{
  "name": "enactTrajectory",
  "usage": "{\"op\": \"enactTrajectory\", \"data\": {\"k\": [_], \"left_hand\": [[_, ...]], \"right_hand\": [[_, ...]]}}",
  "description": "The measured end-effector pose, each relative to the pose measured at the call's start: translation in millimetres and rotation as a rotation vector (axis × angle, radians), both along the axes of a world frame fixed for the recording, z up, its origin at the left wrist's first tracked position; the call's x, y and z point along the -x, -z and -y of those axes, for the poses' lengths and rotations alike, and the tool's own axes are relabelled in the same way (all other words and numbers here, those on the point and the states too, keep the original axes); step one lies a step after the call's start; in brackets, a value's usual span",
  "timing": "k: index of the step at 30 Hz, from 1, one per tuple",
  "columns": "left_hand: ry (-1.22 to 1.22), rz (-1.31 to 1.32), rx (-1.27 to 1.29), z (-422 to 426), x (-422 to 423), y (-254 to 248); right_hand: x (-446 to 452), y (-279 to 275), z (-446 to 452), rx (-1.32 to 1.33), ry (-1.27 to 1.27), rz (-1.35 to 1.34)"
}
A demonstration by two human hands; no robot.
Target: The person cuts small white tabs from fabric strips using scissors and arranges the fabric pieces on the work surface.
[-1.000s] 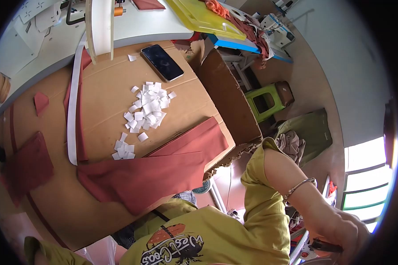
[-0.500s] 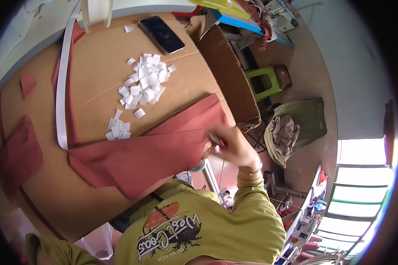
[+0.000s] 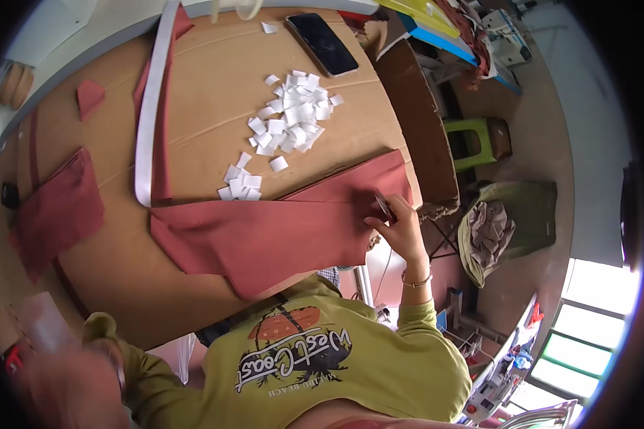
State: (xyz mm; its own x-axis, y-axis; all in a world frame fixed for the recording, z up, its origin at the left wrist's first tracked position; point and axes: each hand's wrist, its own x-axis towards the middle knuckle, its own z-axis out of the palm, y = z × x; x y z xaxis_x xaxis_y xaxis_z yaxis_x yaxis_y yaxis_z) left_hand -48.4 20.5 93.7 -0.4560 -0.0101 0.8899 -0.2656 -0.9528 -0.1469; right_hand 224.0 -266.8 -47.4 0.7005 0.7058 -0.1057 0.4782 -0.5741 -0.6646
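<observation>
My right hand (image 3: 399, 218) is closed at the right end of a dull-red fabric piece (image 3: 265, 236), which lies across the front of the cardboard-covered table (image 3: 215, 93). Between its fingers is a small dark tool (image 3: 385, 206) with a pointed tip, whose kind I cannot make out. Another red fabric layer (image 3: 372, 175) lies beneath, angled toward the back right. At the lower left, my left hand (image 3: 71, 386) is smeared by motion, so its fingers cannot be read. A pale, blurred patch (image 3: 46, 322) shows just above it.
Small white squares (image 3: 297, 114) lie in a loose pile, with a smaller group in front. Behind them is a black phone (image 3: 323, 44). A white strip (image 3: 150, 121) runs along red cloth. Folded red pieces (image 3: 61, 207) lie left. An open carton (image 3: 418, 121) adjoins the table's right side.
The view has shifted, moving the table's contents rightward in the picture. My left hand has come into view at lower left. My right hand now rests over the red fabric's right end.
</observation>
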Motion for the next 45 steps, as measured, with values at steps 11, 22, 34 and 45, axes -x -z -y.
{"op": "enactTrajectory", "data": {"k": [11,22,34,45], "left_hand": [[-0.327,-1.742,0.279,-60,-20,151],[-0.185,-1.81,0.285,-32,10,121],[0.349,-2.035,0.745,19,-21,122],[0.383,-2.003,0.896,13,-13,138]], "right_hand": [[-5,13,5,-0.083,-0.074,0.043],[-9,7,50,-0.264,-0.037,-0.276],[-78,26,6,-0.23,0.337,0.238],[-84,42,-4,-0.178,0.381,0.17]]}}
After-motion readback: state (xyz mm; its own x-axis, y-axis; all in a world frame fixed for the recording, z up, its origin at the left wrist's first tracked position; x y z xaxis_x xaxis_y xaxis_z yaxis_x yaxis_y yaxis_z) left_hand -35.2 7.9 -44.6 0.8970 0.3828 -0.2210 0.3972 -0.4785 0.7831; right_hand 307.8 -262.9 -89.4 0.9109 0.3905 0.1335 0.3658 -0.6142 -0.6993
